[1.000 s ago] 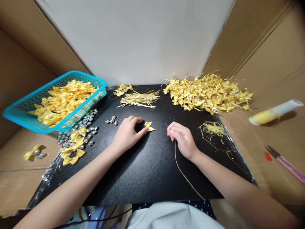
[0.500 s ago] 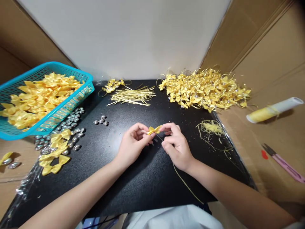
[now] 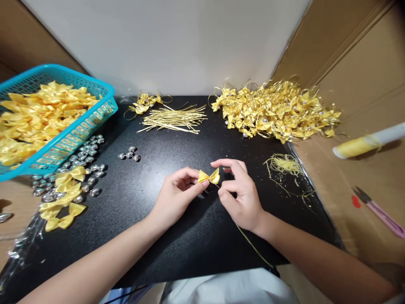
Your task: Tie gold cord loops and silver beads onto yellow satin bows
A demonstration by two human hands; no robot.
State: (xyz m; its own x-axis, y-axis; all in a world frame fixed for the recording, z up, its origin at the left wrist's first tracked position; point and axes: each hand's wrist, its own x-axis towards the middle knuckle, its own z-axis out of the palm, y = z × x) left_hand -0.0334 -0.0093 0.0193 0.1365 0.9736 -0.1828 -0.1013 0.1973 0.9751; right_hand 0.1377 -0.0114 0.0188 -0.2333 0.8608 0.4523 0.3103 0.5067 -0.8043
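Note:
Over the middle of the black table [image 3: 133,253], my left hand [image 3: 177,194] pinches a small yellow ribbon bow [image 3: 213,176] between thumb and fingers. Just to its right, my right hand [image 3: 240,194] grips a thin yellow thread [image 3: 253,247] between thumb and bent finger, with the index finger raised above. The thread runs up to the middle of the bow, and its tail trails down to the table's front edge. Whether a bell sits behind the bow is hidden by my left fingers.
A turquoise basket [image 3: 109,90] of yellow bows stands at left, with silver bells [image 3: 90,150] and loose bows [image 3: 68,192] beside it. Gold ties [image 3: 174,118] lie at the back, near a heap of finished bows [image 3: 275,112]. Tangled thread [image 3: 286,164], pink-handled snips [image 3: 382,215] and a roll [image 3: 368,141] are at right.
The bow now faces up more openly in my left fingers. My right index finger has come off it and lifted, while the right hand has moved slightly right. The view has shifted a little.

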